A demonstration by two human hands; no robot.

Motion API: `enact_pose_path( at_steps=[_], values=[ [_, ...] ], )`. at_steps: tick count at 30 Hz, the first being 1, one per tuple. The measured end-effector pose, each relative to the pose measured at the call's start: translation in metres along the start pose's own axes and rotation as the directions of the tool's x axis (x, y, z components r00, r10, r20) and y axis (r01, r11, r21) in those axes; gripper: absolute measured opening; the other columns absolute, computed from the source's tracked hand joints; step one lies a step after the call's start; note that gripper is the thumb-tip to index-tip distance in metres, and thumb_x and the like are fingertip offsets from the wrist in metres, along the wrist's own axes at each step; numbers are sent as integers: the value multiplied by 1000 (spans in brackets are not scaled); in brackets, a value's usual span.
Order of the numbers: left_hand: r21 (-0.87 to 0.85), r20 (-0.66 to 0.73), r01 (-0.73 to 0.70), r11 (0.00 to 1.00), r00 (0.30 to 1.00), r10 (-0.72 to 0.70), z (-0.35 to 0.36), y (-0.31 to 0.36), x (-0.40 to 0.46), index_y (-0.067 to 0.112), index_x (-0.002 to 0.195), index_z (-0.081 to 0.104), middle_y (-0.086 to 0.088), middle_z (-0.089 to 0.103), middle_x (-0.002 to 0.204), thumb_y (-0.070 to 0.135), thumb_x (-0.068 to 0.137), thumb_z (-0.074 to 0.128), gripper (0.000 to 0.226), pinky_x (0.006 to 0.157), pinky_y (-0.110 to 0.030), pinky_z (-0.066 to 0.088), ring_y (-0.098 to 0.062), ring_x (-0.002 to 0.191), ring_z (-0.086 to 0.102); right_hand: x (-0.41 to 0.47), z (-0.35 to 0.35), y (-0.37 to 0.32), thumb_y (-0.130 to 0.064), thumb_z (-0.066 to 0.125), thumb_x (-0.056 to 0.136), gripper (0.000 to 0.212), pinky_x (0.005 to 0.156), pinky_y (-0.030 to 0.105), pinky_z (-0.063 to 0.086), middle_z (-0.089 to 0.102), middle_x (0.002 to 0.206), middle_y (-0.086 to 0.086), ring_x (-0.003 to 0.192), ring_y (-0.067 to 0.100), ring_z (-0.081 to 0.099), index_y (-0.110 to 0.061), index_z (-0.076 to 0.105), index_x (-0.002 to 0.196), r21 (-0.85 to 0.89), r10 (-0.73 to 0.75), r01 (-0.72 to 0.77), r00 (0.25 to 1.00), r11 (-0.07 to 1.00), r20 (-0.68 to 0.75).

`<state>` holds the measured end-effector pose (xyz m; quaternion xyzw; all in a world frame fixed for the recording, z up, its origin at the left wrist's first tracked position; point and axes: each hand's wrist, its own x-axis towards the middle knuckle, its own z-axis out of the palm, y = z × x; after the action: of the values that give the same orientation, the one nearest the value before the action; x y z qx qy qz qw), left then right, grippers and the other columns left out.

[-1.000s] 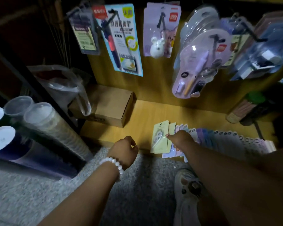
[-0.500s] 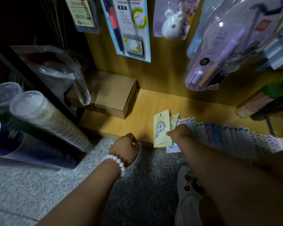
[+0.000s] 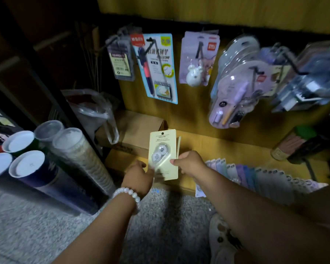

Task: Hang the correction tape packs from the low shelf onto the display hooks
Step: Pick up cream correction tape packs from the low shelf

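The right hand (image 3: 191, 164) pinched a pale yellow carded correction tape pack (image 3: 163, 155) clear of the low wooden shelf (image 3: 236, 151), the left hand (image 3: 139, 177) touching its lower corner, grip unclear. No matching pack appeared on the black display hooks (image 3: 198, 48); the fanned row of pastel packs (image 3: 265, 178) remained on the shelf, so hanging had barely begun.

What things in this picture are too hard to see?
All in the head view:
- Small print on the pale yellow correction tape pack: too small and blurred.
- Second pack behind it: only an edge shows.
- Left hand fingertips: motion-blurred at the pack.
- Row of packs on the low shelf: partly hidden by the right arm.
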<state>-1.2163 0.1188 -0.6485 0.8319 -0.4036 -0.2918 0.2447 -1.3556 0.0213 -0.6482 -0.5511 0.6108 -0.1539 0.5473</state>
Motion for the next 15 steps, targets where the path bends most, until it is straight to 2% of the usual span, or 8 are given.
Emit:
enact_pose_path(
  at_steps=[4,7,10,13,15],
  values=[
    [-153,-80,44,987,995,-56,-33,9,-9,4,122,51,-18,63,119,42,94,51,47,92,-35,47,-33,110,58,-37,-1,-32,-15,69,86,16,34,12,33,53,63,4,49,13,43,-8,56,81,35,-86,83,992,996,89],
    [-305,-77,54,951,994,-81,-59,16,-16,4,120,55,-16,65,117,57,89,45,62,93,-37,47,-35,107,60,-61,-1,-52,-16,69,87,13,31,11,29,56,62,1,49,13,44,-9,59,81,54,-139,133,981,990,132],
    [-480,-42,88,873,992,-123,-82,16,-16,-3,115,59,-19,67,112,68,78,42,82,93,-44,50,-36,101,64,-87,-4,-69,-11,67,88,15,32,13,28,61,69,6,49,13,43,1,63,95,74,-194,184,964,980,183],
    [-725,113,156,670,988,-108,-102,29,-38,3,108,66,-20,71,103,50,88,52,53,88,-43,51,-32,96,66,-105,-7,-83,-9,61,90,20,36,16,23,64,82,19,44,9,45,8,65,101,72,-257,247,937,966,234],
    [-819,183,164,550,983,-22,-112,38,-54,10,104,69,-19,75,92,38,94,50,36,72,-36,55,-30,80,71,-113,-9,-91,-8,59,89,16,38,19,21,62,82,23,42,11,46,5,64,98,85,-299,287,927,954,226]
  ],
)
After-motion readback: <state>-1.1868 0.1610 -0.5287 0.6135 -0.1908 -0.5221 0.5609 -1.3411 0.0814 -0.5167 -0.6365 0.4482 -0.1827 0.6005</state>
